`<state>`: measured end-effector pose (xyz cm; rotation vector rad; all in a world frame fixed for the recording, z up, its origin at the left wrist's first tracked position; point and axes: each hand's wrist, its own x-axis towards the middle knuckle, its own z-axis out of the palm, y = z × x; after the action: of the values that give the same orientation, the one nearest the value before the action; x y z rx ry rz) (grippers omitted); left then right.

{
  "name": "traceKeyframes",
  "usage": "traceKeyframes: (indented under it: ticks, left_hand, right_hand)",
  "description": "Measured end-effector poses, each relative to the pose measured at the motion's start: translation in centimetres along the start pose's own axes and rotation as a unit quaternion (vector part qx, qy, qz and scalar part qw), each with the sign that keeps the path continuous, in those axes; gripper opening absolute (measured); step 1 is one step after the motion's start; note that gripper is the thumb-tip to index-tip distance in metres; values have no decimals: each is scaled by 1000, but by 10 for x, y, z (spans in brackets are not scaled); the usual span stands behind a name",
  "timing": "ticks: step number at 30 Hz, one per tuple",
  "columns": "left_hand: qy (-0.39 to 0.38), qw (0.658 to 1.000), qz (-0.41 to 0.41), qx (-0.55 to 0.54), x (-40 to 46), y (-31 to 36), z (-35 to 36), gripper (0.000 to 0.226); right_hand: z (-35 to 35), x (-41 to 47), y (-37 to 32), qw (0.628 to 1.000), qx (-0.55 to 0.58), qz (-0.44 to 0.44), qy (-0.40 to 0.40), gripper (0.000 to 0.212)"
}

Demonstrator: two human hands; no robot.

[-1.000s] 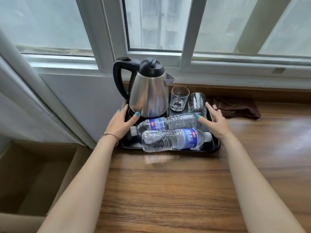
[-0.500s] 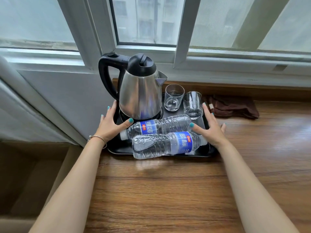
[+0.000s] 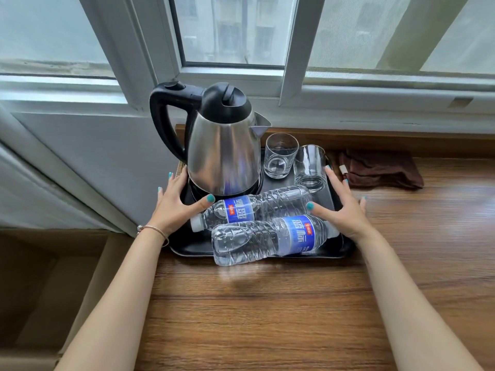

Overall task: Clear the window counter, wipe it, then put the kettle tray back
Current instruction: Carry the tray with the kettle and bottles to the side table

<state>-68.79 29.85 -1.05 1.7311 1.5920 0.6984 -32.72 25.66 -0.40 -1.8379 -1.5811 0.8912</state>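
Observation:
A black kettle tray (image 3: 192, 247) sits on the wooden window counter (image 3: 267, 317), at its left end by the wall. It carries a steel kettle (image 3: 222, 153) with a black handle, two empty glasses (image 3: 280, 156) (image 3: 310, 167) and two lying water bottles (image 3: 257, 207) (image 3: 267, 239). The nearer bottle overhangs the tray's front rim. My left hand (image 3: 174, 207) clasps the tray's left edge with the thumb inside by the kettle base. My right hand (image 3: 340, 210) clasps the right edge, thumb inside and fingers spread outside.
A folded brown cloth (image 3: 383, 170) lies on the counter just right of the tray, against the back ledge. The window frame (image 3: 289, 49) rises behind. Left of the counter the floor drops to a lower brown surface (image 3: 40, 290).
My view has shifted slightly and come closer. Both hands have stayed on the tray's two side edges, the right fingers spreading wider. The tray and the things on it look unmoved.

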Motion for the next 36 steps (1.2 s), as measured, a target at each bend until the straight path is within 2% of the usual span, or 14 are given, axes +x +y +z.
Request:
traceKeyframes:
  ticks: [7,11,19,25,32,36]
  left_hand:
    - [-2,1000,3,-22,-1,-2,-1,112]
    - [5,998,1,-56,-5,3,-3,115]
    - [15,997,13,-75,-6,22,-17,117]
    - [19,995,30,-96,-9,32,-16,113]
    - [-9,992,73,-104,-2,49,-14,112]
    - [-34,988,99,-110,-1,60,-8,110]
  right_hand:
    - [-1,0,-3,998,58,-25,4,99]
    - [0,0,2,994,108,-36,5,108]
    - [-7,-5,-11,993,107,-44,15,109]
    - [-21,-17,-24,993,111,-42,25,101]
    - [-33,-37,-27,991,121,-26,51,100]
    - [-43,-53,-21,991,111,-18,76,93]
